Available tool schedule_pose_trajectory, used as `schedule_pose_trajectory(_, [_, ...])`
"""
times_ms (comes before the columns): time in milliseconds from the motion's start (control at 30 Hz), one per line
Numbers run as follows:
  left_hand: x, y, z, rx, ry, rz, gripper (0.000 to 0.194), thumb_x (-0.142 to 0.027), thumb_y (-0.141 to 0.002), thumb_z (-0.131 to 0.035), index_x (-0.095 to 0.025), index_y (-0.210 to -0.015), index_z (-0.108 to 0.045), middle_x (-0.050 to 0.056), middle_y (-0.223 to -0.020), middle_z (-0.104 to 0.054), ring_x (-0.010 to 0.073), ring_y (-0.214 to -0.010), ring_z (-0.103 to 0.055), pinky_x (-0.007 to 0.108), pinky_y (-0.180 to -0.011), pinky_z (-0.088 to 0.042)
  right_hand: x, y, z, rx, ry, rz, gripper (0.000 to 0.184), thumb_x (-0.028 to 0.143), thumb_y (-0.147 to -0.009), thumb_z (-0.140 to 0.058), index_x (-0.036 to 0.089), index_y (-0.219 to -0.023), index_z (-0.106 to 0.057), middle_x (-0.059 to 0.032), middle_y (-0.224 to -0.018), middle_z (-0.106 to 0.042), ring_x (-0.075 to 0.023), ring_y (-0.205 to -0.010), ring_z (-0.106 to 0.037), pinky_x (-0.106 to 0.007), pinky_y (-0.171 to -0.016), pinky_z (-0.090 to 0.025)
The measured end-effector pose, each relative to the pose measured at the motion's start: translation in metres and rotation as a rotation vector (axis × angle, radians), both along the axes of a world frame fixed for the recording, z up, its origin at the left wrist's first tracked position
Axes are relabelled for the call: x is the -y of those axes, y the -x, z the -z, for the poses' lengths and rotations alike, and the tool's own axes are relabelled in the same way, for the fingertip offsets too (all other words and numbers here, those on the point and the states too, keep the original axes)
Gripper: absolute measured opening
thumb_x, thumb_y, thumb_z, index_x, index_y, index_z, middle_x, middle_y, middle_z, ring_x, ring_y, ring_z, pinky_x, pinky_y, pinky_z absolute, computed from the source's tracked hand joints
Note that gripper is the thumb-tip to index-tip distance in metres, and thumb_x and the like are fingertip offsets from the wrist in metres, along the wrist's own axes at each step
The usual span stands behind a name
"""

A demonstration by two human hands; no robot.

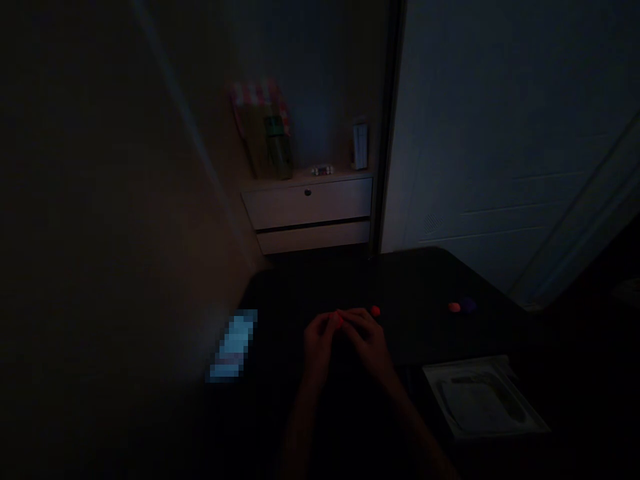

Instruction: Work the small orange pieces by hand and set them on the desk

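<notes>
In the dim light, my left hand (318, 340) and my right hand (369, 337) meet over the dark table (310, 287). Fingertips of both are closed together on a small red lump (340, 320), soft-looking like modelling clay, though its exact shape is mostly covered by the fingers. Just beyond my right hand's knuckles lies a small orange-red lump (375, 311). Farther right on the tabletop, a pinkish-orange lump (454, 307) sits against a dark purple one (469, 305).
A blurred-out bright panel (233, 347) is at the table's left edge. At the lower right lies a pale flat packet (480, 400). Behind the table, a drawer unit (310, 207) carries a green bottle (279, 150) and a small white object (323, 171). Walls stand on the left and behind.
</notes>
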State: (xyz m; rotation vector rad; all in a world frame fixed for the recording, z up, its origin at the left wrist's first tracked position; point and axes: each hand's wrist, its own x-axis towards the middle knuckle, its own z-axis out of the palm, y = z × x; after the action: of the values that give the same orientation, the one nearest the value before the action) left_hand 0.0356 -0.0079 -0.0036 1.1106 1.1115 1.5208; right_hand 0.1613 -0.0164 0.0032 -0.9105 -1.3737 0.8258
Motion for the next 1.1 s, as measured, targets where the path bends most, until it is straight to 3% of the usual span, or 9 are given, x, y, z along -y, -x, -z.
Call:
schedule_pose_trajectory(467, [-0.0008,-0.0004,0.0024,0.032,0.001,-0.007,0.027,-0.043,-0.084,-0.074,-0.017,-0.091,-0.076,0.005,-0.087,-0.075,0.0185,-0.083,-0.067,0.027,-0.076,-0.05,0.0014,0.0032,0.0006,0.008,0.011,0.011,0.032,0.038,-0.094,-0.065,0.028,-0.123,-0.073,-0.005,-0.104,-0.067,-0.0201,-0.095,-0.066,-0.033,-0.087,-0.054])
schedule_pose_trajectory(633, [0.0003,-0.0011,-0.0007,0.03,0.004,0.011,0.028,-0.043,-0.084,-0.073,-0.016,-0.093,-0.076,0.006,-0.09,-0.075,0.0193,-0.086,-0.068,0.028,-0.078,-0.051,0.0013,0.0029,0.0006,0.017,0.002,-0.002,0.028,0.037,-0.095,-0.064,0.028,-0.119,-0.075,-0.0053,-0.104,-0.067,-0.0204,-0.096,-0.066,-0.034,-0.088,-0.053])
schedule_pose_trajectory(1100, [-0.0036,-0.0021,0.0044,0.174,0.012,0.005,0.034,-0.039,-0.074,-0.084,-0.015,-0.096,-0.077,0.009,-0.097,-0.078,0.0222,-0.094,-0.071,0.031,-0.085,-0.053,-0.0011,0.0025,0.0039,0.06,0.005,0.02,0.029,0.038,-0.097,-0.061,0.029,-0.12,-0.076,-0.0059,-0.108,-0.065,-0.0208,-0.103,-0.064,-0.034,-0.094,-0.051])
